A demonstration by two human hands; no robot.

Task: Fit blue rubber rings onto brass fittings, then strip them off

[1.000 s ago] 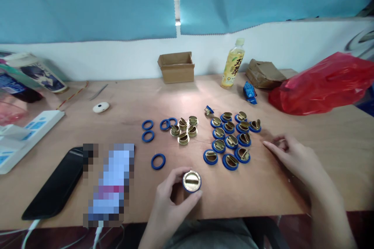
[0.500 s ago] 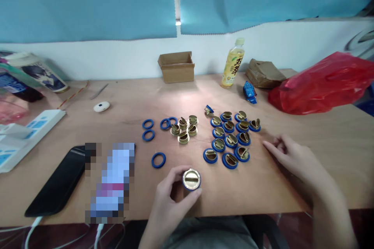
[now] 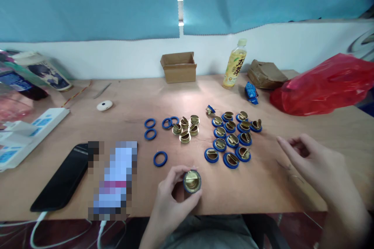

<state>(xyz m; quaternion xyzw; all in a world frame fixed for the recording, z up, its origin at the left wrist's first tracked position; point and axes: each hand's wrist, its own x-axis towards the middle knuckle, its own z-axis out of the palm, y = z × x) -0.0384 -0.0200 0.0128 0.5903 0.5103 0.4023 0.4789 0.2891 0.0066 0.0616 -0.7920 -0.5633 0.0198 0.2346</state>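
1. Left hand (image 3: 171, 204) pinches brass fitting (image 3: 192, 181), table's 6 o'clock; hollow now shows clearer.
2. Right hand (image 3: 318, 161) drawn outward, fitting's 3 o'clock; thumb apart from curled fingers.
3. Presumably left-hand work alone.

An open cardboard box (image 3: 180, 74) stands at upper centre, a drink bottle (image 3: 234, 66) to its right. A red bag (image 3: 324, 87) lies at right, a black phone (image 3: 60, 181) at lower left.

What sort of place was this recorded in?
Probably a home or small-shop table used as a workbench: brass-coloured parts with blue rims cover part of the wooden tabletop, alongside a black phone and a drink bottle.
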